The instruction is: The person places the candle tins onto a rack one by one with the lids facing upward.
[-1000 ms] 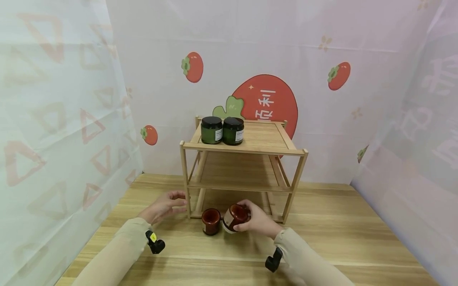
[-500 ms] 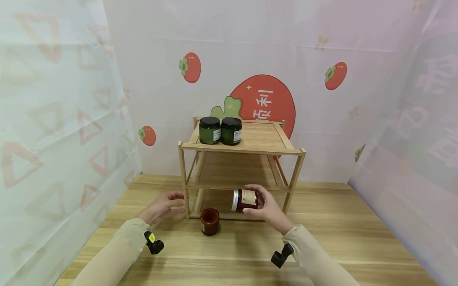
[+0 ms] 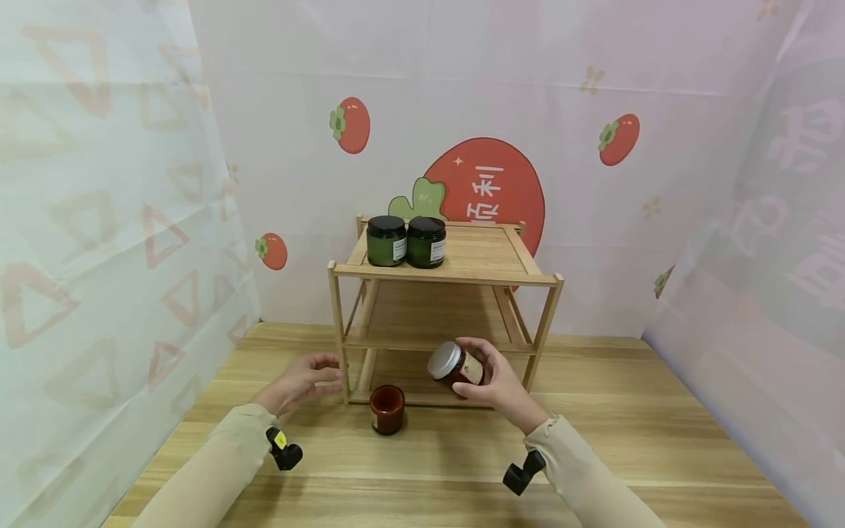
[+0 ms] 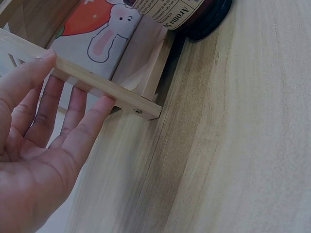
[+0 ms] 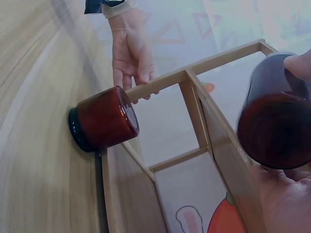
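Note:
My right hand (image 3: 495, 381) holds a brown glass candle jar (image 3: 469, 369) between thumb and fingers, before the lower opening of a wooden shelf rack (image 3: 449, 275). The jar tilts, its silvery lid facing up and left; its dark glass bottom shows in the right wrist view. A second brown jar (image 3: 386, 409) with an "Aroma" label stands upside down on the table at the rack's front edge, its dark lid end (image 5: 80, 130) down. My left hand (image 3: 300, 383) holds the rack's front left post (image 4: 87, 77) near its foot, thumb and fingertips on the wood.
Two green jars (image 3: 405, 242) with black lids stand side by side at the top shelf's front left. The middle shelf (image 3: 432, 315) lies under it. Printed cloth (image 3: 297, 161) encloses the wooden table (image 3: 614, 418) at the back and sides.
My right hand has lifted the brown jar from beside the other one and turned it from bottom up to lid up, moving slightly right. The left hand stays on the post.

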Tool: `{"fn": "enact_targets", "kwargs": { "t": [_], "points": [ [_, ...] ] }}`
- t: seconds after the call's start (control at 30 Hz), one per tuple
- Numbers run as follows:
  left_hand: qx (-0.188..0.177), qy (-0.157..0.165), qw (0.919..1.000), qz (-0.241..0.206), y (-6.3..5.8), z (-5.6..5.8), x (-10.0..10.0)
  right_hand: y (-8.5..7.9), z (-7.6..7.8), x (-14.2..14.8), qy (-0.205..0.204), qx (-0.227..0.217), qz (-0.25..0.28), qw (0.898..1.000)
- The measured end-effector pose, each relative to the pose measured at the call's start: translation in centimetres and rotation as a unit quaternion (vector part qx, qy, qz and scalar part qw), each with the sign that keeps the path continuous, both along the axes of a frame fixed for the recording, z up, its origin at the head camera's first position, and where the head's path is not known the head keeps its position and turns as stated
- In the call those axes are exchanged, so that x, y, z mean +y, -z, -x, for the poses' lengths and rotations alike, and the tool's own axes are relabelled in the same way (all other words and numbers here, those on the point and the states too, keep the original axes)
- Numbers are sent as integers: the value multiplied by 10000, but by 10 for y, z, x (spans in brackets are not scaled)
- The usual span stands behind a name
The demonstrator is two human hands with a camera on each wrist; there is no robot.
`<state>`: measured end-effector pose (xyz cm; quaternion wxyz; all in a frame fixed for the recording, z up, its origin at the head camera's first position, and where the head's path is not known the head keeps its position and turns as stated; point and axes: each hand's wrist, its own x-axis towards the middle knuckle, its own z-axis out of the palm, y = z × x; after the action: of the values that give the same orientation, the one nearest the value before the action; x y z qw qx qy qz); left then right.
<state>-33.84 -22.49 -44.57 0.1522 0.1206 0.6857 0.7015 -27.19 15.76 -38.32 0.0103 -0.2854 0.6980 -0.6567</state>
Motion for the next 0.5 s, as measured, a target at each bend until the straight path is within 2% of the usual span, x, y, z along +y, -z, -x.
{"fn": "enact_targets", "kwargs": {
  "t": [0.17,0.5],
  "points": [
    [-25,-4,10000,-18,0,0,0,3,1,1,141,152,-302,9993],
    [-32,-13,10000,45,-1,-1,-1,5,1,1,-50,156,-151,9998]
  ]
}}
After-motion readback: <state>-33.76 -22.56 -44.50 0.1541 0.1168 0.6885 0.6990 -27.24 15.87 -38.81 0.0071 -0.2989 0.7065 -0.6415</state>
